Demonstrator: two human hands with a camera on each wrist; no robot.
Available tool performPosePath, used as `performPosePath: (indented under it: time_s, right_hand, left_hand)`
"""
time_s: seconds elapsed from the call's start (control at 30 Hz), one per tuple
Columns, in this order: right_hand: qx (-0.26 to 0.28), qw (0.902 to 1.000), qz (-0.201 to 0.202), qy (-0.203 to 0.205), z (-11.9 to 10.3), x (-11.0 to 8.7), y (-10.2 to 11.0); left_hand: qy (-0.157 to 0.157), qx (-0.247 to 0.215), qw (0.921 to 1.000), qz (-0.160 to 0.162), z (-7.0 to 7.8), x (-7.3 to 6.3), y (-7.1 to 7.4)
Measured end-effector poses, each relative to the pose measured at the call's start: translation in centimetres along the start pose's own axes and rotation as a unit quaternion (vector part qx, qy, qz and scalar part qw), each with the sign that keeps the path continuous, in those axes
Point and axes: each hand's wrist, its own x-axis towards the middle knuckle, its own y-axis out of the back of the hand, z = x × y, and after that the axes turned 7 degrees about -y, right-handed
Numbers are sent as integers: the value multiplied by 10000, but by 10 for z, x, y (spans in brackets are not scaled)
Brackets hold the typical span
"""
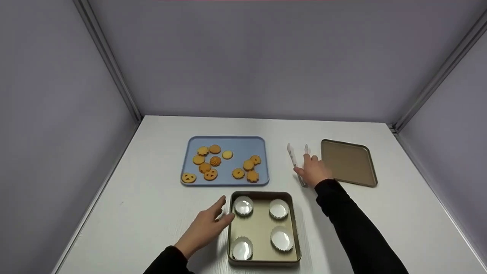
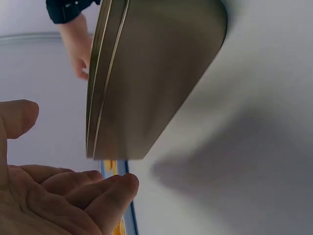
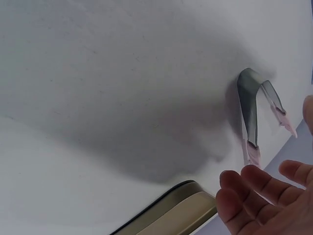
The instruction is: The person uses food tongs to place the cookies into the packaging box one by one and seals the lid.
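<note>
So the deep bronze-coloured tin (image 1: 260,224) up front has four white fluted baking cups (image 1: 279,209) in it, roughly one per corner. Behind it there's a blue tray (image 1: 243,144) with a bunch of golden cookies (image 1: 215,161) scattered in two loose groups. The metal tongs (image 3: 248,112) with pale pink tips lie on the white table (image 1: 144,213), arms spread, between that tray and a shallow bronze-coloured lid (image 1: 348,163). Right hand (image 1: 315,171) is just over them, fingers loose, not gripping; can't tell if it's touching. Left hand (image 1: 206,225) is relaxed, fingers extended, right beside the tin's left wall.
</note>
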Motion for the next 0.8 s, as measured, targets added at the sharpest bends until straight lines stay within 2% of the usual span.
performPosePath:
  time_s: [0.4, 0.6, 0.8]
  right_hand:
    - [-113, 9996, -207, 155, -3, -11, -4]
    - [-134, 9993, -78, 349, -6, -13, -5]
    - [-133, 9988, 117, 458, -6, -14, -10]
  left_hand:
    - [-82, 74, 9999, 49, -6, 2, -18]
    - [-32, 212, 9997, 150, -9, 4, -23]
    - [-103, -14, 9998, 182, -10, 4, -25]
